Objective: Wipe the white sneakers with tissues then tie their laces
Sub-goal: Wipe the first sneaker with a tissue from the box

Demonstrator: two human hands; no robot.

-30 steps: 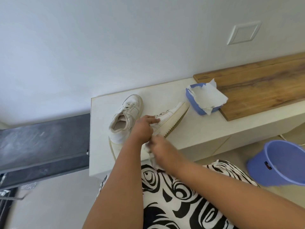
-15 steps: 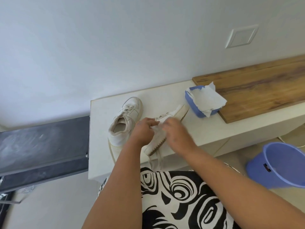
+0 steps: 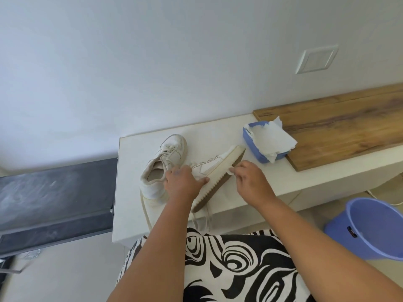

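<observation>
Two white sneakers sit on a white counter (image 3: 218,131). The left sneaker (image 3: 162,162) stands upright, its opening toward me. The right sneaker (image 3: 218,171) is tipped on its side, its ridged tan sole facing right. My left hand (image 3: 182,182) holds this tipped sneaker by its upper. My right hand (image 3: 250,182) pinches a small wad of tissue (image 3: 230,171) against the sole's edge. Loose laces (image 3: 207,216) hang over the counter's front edge.
A blue tissue box (image 3: 255,147) with a white sheet sticking out stands right of the sneakers, beside a wooden board (image 3: 340,125). A blue bucket (image 3: 370,232) is on the floor at the right. A dark shelf (image 3: 54,199) lies to the left.
My right hand has moved up and right along the sole, from the heel toward the toe. The tipped sneaker has turned its sole more toward the right. My left hand kept its hold.
</observation>
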